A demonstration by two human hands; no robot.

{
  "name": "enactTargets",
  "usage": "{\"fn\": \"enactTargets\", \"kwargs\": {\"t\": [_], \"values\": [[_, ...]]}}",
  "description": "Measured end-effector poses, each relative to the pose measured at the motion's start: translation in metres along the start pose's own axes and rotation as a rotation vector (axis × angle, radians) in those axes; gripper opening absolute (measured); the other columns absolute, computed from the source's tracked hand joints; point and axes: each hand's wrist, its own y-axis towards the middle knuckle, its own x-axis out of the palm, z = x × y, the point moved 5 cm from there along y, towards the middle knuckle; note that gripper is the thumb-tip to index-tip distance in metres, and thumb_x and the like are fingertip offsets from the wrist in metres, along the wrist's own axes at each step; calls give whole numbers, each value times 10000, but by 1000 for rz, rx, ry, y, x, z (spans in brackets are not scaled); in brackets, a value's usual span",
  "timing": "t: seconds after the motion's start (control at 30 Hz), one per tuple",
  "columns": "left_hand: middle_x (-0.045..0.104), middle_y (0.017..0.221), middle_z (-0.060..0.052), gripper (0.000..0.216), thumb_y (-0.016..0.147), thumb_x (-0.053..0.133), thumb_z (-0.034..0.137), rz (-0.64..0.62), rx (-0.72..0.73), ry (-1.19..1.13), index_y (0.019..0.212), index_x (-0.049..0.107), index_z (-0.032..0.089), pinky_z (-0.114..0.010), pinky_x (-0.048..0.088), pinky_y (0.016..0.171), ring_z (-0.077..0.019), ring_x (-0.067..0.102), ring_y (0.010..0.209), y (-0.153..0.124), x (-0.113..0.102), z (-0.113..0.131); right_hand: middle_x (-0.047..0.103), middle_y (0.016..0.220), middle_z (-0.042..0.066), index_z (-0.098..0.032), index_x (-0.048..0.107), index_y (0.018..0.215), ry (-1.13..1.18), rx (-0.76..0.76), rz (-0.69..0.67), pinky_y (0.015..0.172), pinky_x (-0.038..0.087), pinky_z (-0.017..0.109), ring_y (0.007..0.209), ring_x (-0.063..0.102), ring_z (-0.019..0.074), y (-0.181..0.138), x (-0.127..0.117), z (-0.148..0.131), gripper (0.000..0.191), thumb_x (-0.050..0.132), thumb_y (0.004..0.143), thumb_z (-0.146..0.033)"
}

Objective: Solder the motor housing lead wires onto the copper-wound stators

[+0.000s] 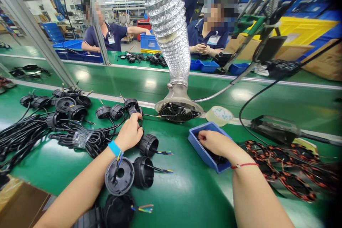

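Note:
My left hand [130, 131], with a blue band at the wrist, pinches a black cable [141, 123] with coloured wire ends beside the black round housings [117, 111] at the back. In front of it are more black housings with stripped wires, among them an upright one [149, 145] and one turned face-up [119, 176]. My right hand [213, 142], a red cord round its wrist, reaches into a blue bin [194, 146] of small black parts [217, 157]. Its fingers are curled together; what they hold, if anything, is hidden.
A fume hood [179, 108] on a silver duct [167, 25] hangs between my hands. Tape [219, 115] and copper-wound rings [296, 185] lie right; bundled black cables [82, 137] lie left. A cardboard box [21, 203] stands front left. Two people work across the bench.

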Motion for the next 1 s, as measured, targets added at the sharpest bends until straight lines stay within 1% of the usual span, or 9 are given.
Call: {"fn": "enactTargets", "kwargs": {"t": [0.07,0.13,0.23,0.3,0.33,0.47,0.6,0.77,1.0], "values": [[610,1083,-107,521,761,441,57,-14,61,-55,1266,344,142,-388,440,883,-199,570,923,0,0,3,612,605,10,-211,575,601,25,-23,15,536,322,261,556,524,150,-2,-4,1,170,507,756,-195],[639,1087,-86,487,804,433,78,-47,117,-127,1278,366,167,-391,412,933,-199,564,991,0,-1,9,607,605,5,-210,579,615,58,-36,33,548,339,259,568,528,150,-5,-11,4,153,517,754,-217],[679,963,-55,219,900,426,223,-91,140,-181,1079,548,188,-357,418,906,-191,579,940,0,-3,17,623,640,6,-210,579,656,121,-51,65,559,367,260,589,543,155,-12,-22,11,151,505,772,-269],[686,926,-42,207,918,426,285,-120,152,-181,930,612,196,-329,427,871,-181,585,891,-1,-3,21,630,675,3,-215,576,695,164,-78,80,580,391,260,625,560,159,-17,-29,10,172,479,796,-314],[690,928,-37,218,917,431,292,-133,161,-185,903,628,199,-321,429,864,-179,588,890,-2,-3,23,633,697,2,-218,579,723,192,-102,89,600,404,260,651,567,161,-20,-31,7,190,462,812,-339],[700,1025,-34,236,915,446,276,-158,168,-281,1002,656,208,-301,428,893,-175,598,971,-5,-2,24,659,789,9,-217,605,826,436,-271,148,684,438,277,737,584,173,-32,-38,-30,231,469,830,-404],[712,994,-31,254,926,447,283,-159,158,-347,987,678,197,-282,429,883,-165,608,945,-6,-3,26,679,806,11,-217,626,856,620,-399,204,696,453,289,746,600,175,-43,-31,-79,173,517,831,-349],[704,805,-35,266,917,453,269,-187,177,-390,861,690,162,-262,440,786,-150,608,781,-7,-7,37,692,889,35,-215,637,885,512,-561,422,775,466,297,823,624,176,-54,-17,-117,147,491,882,-231],[690,775,-27,236,898,486,248,-240,248,-366,795,678,157,-252,418,745,-143,582,758,-12,-6,46,660,821,62,-176,626,920,205,-735,672,696,488,311,760,602,188,-64,-5,-135,181,446,916,-158]]}}
